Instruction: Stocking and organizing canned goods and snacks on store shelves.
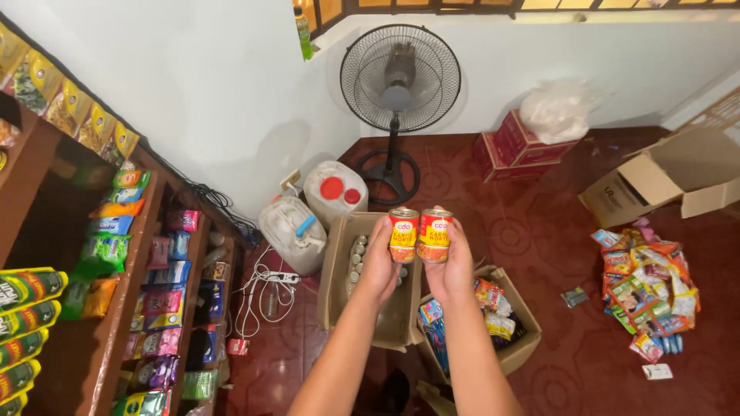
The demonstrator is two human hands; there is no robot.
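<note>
- While both arms reach forward from the near edge, each hand holds one small can upright, side by side and touching, above the open boxes on the floor.
- Left hand (379, 266) wraps around the left can (403, 235), fingers closed on its side; the can is red and yellow with a metal top.
- Right hand (452, 268) grips the right can (435, 235) the same way, matching in colour.
- Directly below the cans sits an open cardboard box (336, 270) with a row of can tops visible inside.
- Just right of it, a second open box (524, 327) holds mixed colourful packets.
- Farther off stand two white jugs (334, 191) and a black pedestal fan (399, 81) against the wall.
- At left, wooden shelves (135, 270) carry rows of sachets.
- At right, a heap of bright packets (647, 289) lies on the red tiled floor (563, 231), near an empty carton (663, 181).
</note>
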